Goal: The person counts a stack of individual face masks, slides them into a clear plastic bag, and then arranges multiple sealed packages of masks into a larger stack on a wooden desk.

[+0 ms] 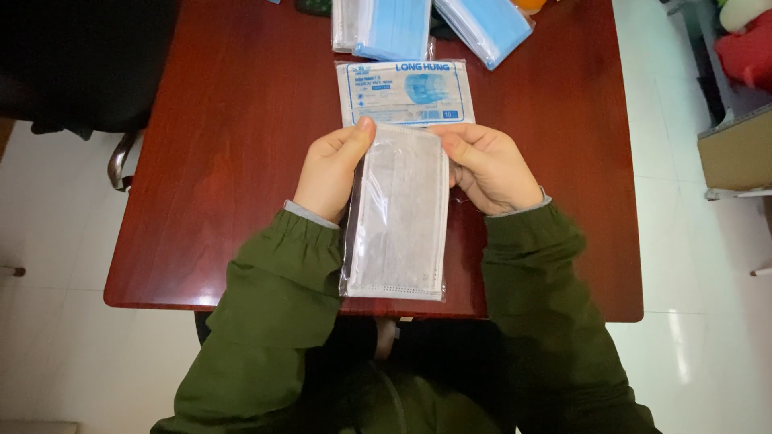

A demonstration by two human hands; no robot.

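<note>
Above red table, left hand, right hand grasping grey mask pack, printed pack beyond

The blue mask packs ran off the top edge. The left hand's fingers hid behind the grey mask pack, whose lower end covered the table's edge.

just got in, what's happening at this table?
A person in a green jacket holds a clear packet of grey face masks upright over the red-brown table, left hand and right hand pinching its top corners. A printed mask packet lies flat just beyond it, with blue mask packs at the far edge.
</note>
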